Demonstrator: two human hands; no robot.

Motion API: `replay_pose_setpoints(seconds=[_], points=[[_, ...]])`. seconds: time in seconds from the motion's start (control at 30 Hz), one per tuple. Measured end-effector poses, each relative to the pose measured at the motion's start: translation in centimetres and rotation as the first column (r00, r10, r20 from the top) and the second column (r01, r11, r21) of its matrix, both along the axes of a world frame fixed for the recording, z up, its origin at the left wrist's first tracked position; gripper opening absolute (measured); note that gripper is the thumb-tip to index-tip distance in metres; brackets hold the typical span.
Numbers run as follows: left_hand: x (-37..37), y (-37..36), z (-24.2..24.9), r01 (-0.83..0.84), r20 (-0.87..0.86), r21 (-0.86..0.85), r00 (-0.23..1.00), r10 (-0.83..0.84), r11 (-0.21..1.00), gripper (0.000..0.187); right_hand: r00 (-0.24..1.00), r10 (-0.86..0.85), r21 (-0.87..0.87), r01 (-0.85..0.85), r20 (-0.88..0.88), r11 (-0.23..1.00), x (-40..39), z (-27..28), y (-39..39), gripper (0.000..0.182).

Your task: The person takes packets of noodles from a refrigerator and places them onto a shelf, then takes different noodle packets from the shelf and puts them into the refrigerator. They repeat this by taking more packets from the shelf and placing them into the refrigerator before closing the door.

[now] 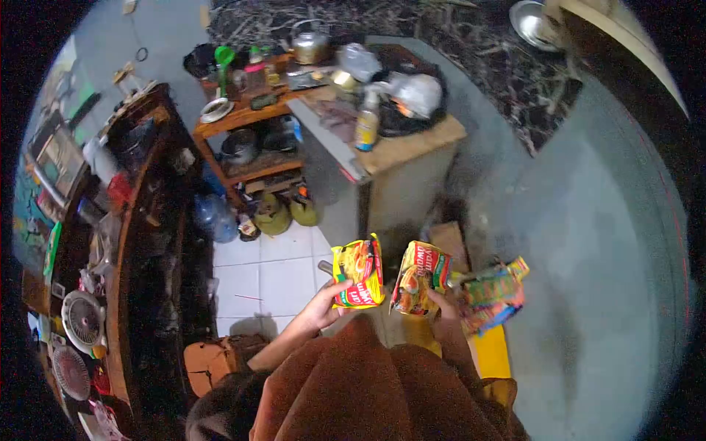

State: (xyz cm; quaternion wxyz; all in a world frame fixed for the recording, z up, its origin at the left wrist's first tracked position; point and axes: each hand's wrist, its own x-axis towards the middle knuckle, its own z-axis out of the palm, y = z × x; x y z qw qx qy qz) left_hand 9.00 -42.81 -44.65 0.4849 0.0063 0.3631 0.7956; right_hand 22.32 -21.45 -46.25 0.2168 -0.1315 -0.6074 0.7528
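Note:
My left hand (323, 303) grips a yellow instant noodle packet (358, 264), thumb over its front near the lower edge. Held in my right hand (446, 317) is a second instant noodle packet (419, 270), yellow and red-brown with a green patch, its thumb pressed on the lower right. The two packets are side by side with a narrow gap between them, fronts facing up toward me. Just right of my right hand are colourful sachets (494, 294), blurred, above a yellow surface (491, 351).
Ahead stands a worktop (423, 143) bearing a yellow-labelled bottle (366, 126) and plastic bags. A wooden shelf (254, 176) holds pots, a kettle (309, 45) and green gas cylinders (272, 214) beneath. Left are a dark wooden rack (136, 220) and fans (82, 321). An orange-brown seat (209, 364) is at lower left.

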Motion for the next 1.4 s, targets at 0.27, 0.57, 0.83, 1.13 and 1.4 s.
replay_pose_setpoints(seconds=[0.27,0.57,0.83,1.13,1.4], points=[[-12.6,-15.1,-0.1,-0.217,-0.161,-0.102,0.967,0.199,0.971,0.051,0.944,0.329,-0.6,-0.28,-0.029,0.749,-20.0,3.0,-12.3,0.035],[-23.0,-22.4,-2.5,-0.448,0.015,-0.012,0.894,0.448,0.894,0.046,0.896,0.441,-0.22,-0.42,0.054,0.88,-33.5,-3.0,-16.4,0.04],[-33.1,-19.4,-1.7,-0.351,0.061,-0.165,0.929,0.365,0.922,0.052,0.943,0.33,0.334,-0.294,-0.055,0.896,-44.1,1.6,-15.9,0.031],[-50.1,-13.3,0.5,-0.269,-0.186,-0.164,0.953,0.238,0.949,0.051,0.999,0.049,-0.186,-0.047,0.006,0.981,-55.3,3.0,-11.4,0.034],[-64.8,-0.3,0.9,-0.033,-0.376,-0.087,0.927,-0.002,0.996,0.047,0.925,-0.306,0.38,0.205,0.226,0.902,-58.3,4.8,-10.2,0.03]])
